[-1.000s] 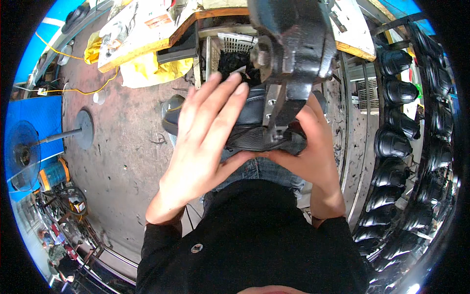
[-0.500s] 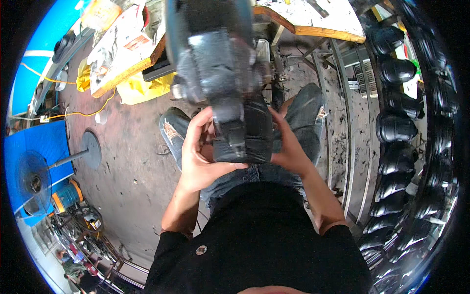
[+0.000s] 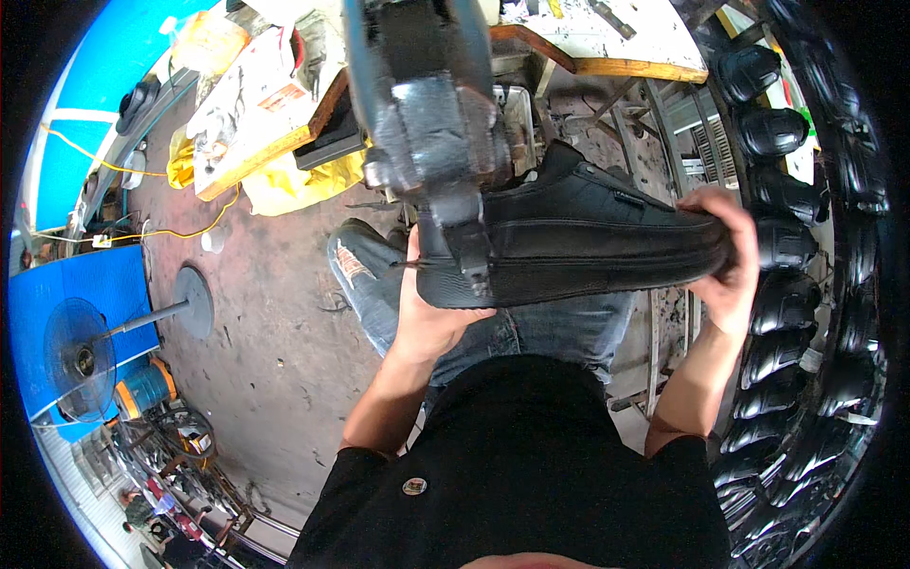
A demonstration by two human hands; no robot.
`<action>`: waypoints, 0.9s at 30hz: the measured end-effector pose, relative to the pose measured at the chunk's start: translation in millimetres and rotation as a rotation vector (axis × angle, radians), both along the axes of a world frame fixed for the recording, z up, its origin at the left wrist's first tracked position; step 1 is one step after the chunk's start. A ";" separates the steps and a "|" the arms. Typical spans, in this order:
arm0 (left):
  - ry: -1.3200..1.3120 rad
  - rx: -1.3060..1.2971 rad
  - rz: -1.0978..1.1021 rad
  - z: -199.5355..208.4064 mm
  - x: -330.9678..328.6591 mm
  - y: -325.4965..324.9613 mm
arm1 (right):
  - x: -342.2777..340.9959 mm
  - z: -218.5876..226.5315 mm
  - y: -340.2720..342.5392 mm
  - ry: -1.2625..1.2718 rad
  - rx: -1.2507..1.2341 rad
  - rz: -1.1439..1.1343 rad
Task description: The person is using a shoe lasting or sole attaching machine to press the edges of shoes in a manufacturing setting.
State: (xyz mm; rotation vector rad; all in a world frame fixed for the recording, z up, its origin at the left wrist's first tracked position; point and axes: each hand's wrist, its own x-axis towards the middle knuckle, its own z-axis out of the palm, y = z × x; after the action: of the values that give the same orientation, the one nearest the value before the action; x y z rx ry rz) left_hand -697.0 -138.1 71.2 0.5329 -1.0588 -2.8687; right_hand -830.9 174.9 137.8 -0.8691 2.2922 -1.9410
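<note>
A black shoe (image 3: 588, 237) lies sideways across my lap, held up between both hands, with its side facing me. My left hand (image 3: 431, 313) grips its left end, the thumb along the lower edge; part of those fingers is hidden behind the machine. Around the right end of the shoe curl the fingers of my right hand (image 3: 725, 256). The narrow metal tip of a dark machine head (image 3: 464, 228) reaches down over the left part of the shoe and appears to touch it.
Racks of black shoes (image 3: 773, 131) line the right side. Ahead stand worktables (image 3: 645, 68) with wooden edges, and a yellow bag (image 3: 294, 190) hangs below the left one. A standing fan (image 3: 85, 356) and an orange cable (image 3: 180, 229) are on the left.
The shoe has turned from end-on to sideways, now stretching out to the right. My right hand has moved right and up with its end; my left hand shifted slightly right.
</note>
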 end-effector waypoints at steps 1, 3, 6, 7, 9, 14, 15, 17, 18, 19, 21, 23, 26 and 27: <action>0.096 0.074 -0.017 -8.8 -2.7 3.3 | 10.0 11.9 -1.4 -0.044 -0.055 -0.066; -0.003 0.038 -0.045 -17.3 -0.3 10.9 | 21.4 32.1 1.7 -0.086 -0.011 -0.100; -0.068 -0.215 -0.157 -44.6 -8.5 -17.9 | 36.9 26.7 12.4 -0.027 0.225 -0.093; -0.059 -0.345 -0.167 -50.2 -11.5 -23.4 | 45.3 39.2 8.0 0.020 0.160 -0.106; 0.063 -0.492 -0.223 -48.4 -14.7 -19.6 | 69.3 96.1 25.9 0.351 0.233 -0.273; 0.214 -1.169 -0.573 -116.8 -25.1 -28.1 | 140.2 233.3 68.8 1.392 0.592 -1.359; 0.247 -1.325 -0.646 -118.1 -23.7 -26.4 | 138.6 257.6 79.3 1.396 0.828 -1.493; 0.298 -1.409 -0.736 -127.4 -23.7 -21.7 | 122.7 297.1 109.2 1.329 1.194 -1.629; 0.302 -1.412 -0.728 -122.7 -24.5 -18.8 | 106.8 311.4 128.0 1.269 1.309 -1.634; 0.325 -1.360 -0.741 -115.2 -25.0 -12.2 | 88.6 319.8 144.5 1.118 1.396 -1.609; 0.360 -1.330 -0.762 -105.1 -24.8 -3.5 | 67.6 322.0 183.6 0.971 1.504 -1.450; 0.330 -1.326 -0.755 -94.7 -16.0 -3.0 | 70.5 317.5 181.3 0.955 1.407 -1.278; 0.259 -1.298 -0.779 -76.7 -3.6 -4.2 | 137.6 318.0 183.4 0.770 1.722 -1.692; 0.250 -1.267 -0.819 -73.2 -7.1 -1.7 | 170.7 323.2 191.7 0.477 1.872 -1.873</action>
State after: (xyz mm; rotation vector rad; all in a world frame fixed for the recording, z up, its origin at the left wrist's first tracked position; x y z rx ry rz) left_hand -704.2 -139.8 -2.0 -0.4247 -3.0107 -1.7888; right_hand -660.2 366.6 461.0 1.3815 3.2128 1.6653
